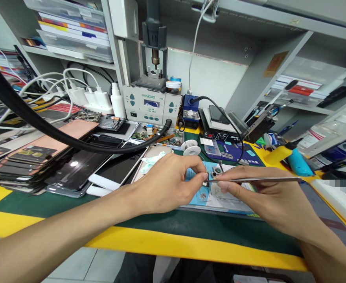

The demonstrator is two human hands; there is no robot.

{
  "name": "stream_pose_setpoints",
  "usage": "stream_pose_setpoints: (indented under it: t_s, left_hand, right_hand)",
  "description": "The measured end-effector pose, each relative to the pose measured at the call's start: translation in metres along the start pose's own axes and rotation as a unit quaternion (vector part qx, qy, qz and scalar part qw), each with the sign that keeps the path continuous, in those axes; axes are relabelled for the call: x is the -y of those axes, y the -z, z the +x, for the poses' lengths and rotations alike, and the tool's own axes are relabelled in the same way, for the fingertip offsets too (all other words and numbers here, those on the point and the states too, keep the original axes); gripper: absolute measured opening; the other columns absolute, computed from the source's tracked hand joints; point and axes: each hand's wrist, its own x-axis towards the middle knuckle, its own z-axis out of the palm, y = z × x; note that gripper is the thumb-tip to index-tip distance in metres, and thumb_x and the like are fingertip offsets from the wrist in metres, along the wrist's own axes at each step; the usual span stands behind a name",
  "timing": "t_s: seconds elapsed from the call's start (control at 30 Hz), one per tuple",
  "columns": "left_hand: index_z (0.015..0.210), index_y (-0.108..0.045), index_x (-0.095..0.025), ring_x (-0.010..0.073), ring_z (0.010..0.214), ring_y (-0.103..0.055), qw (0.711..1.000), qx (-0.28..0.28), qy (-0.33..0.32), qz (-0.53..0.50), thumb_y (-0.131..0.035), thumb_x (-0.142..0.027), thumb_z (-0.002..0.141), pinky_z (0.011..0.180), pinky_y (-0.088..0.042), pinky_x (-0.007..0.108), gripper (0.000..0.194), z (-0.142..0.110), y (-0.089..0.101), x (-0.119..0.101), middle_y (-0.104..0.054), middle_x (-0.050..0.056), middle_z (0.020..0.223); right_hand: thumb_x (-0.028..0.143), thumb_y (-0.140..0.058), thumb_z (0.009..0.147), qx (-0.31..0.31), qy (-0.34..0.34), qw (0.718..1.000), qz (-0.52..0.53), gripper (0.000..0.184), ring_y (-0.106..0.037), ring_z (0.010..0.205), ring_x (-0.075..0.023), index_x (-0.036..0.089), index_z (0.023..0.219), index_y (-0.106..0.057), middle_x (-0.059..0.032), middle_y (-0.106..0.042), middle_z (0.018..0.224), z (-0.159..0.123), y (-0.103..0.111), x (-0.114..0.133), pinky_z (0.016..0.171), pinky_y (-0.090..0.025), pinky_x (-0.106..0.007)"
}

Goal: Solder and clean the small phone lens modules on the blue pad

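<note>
My right hand (pixel 258 188) is closed around a pair of metal tweezers (pixel 255 179), held almost level, with the tips pointing left. Those tips meet the fingers of my left hand (pixel 173 181), whose thumb and forefinger are pinched together on something too small to make out. Both hands are just over a blue and white printed sheet (pixel 195 198). Behind the fingers a small round metallic part (pixel 217 171) shows, partly hidden by my right hand.
A solder spool (pixel 191 148) stands behind my left hand. To the left are stacked phone panels (pixel 28 157) and a white-framed phone (pixel 116 169). A soldering station (pixel 145 104) stands at the back; its thick black cable (pixel 72 143) arches across the left. Yellow bottle (pixel 279 153) at right.
</note>
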Motion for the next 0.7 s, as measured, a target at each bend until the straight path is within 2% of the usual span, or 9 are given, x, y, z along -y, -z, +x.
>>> stream_pose_setpoints:
  t_s: [0.7]
  left_hand:
    - [0.089, -0.069, -0.022, 0.0095, 0.042, -0.037, 1.0, 0.003, 0.001, 0.001, -0.057, -0.034, 0.095, 0.042, -0.024, 0.025, 0.018, -0.0001, 0.0, 0.0005, -0.044, -0.007, 0.046]
  right_hand:
    - [0.031, -0.077, 0.085, -0.02, -0.006, 0.999, -0.035, 0.007, -0.075, 0.078, -0.0218, 0.027, 0.087, -0.083, -0.0026, -0.081, 0.088, -0.0029, 0.0027, -0.0016, 0.068, -0.062, -0.03]
